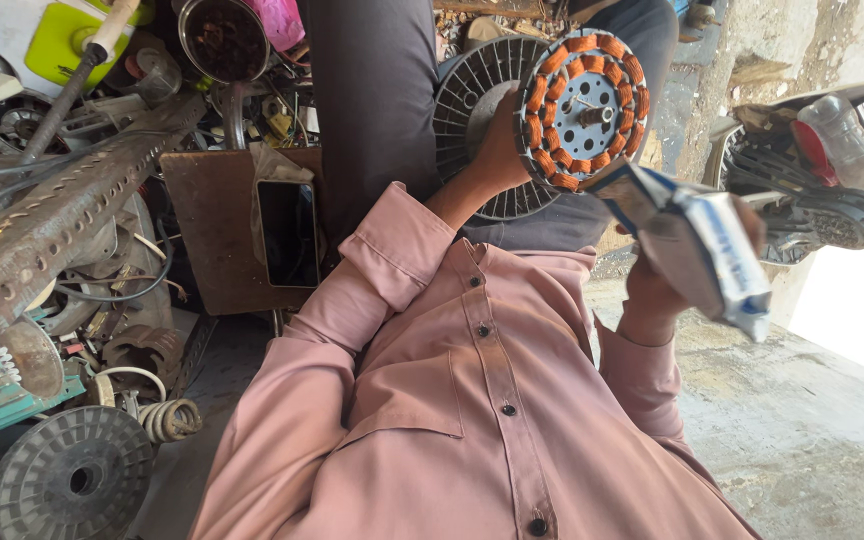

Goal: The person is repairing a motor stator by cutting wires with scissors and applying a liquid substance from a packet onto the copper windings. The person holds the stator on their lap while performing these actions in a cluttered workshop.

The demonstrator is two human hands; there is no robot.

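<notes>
Head view: a wound fan stator held up in one hand, a folded packet in the other.

The left hand (pixel 497 150) grips the round stator (pixel 582 110), copper coils ringing a grey hub, held up before the chest; the right hand (pixel 652 290) closes its fingers on a blue-and-white packet (pixel 702 245). Held only by its rim, the stator could slip and fall to the concrete floor (pixel 802 440).

I saw orange-copper coils ringing the grey stator (pixel 583 110), a white and blue folded packet (pixel 712 250), a dusty-pink buttoned shirt (pixel 472 400), a black phone (pixel 288 232) on a brown board (pixel 214 230).
</notes>
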